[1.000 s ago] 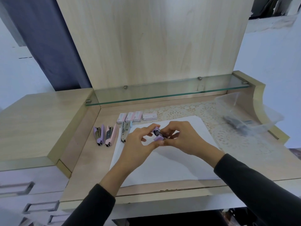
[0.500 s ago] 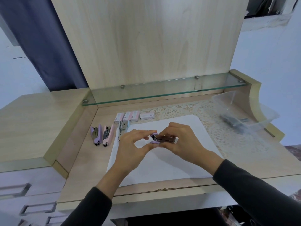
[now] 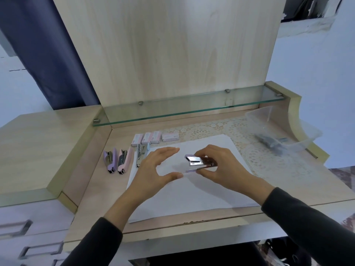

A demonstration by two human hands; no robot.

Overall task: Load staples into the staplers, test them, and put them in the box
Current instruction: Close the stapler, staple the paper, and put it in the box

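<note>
My right hand (image 3: pixel 219 167) grips a small purple stapler (image 3: pixel 199 162) with its metal side showing, held above a white sheet of paper (image 3: pixel 192 196). My left hand (image 3: pixel 155 169) hovers just left of the stapler, fingers spread and curved, holding nothing. Three more staplers lie at the left: a purple one (image 3: pixel 110 160), a pink one (image 3: pixel 124 160) and a light blue one (image 3: pixel 141 153) partly behind my left hand. Several pink staple boxes (image 3: pixel 153 138) sit in a row behind them. A clear plastic box (image 3: pixel 284 135) at the right holds dark staplers.
A lace mat (image 3: pixel 259 156) lies under the paper and plastic box. A glass shelf (image 3: pixel 192 108) runs along the back under a wooden panel. A raised cabinet top (image 3: pixel 38 150) with drawers stands at the left. The desk's front edge is close to me.
My left hand has let go of the stapler and moved left, away from it. My right hand has turned the stapler sideways, showing its metal side.
</note>
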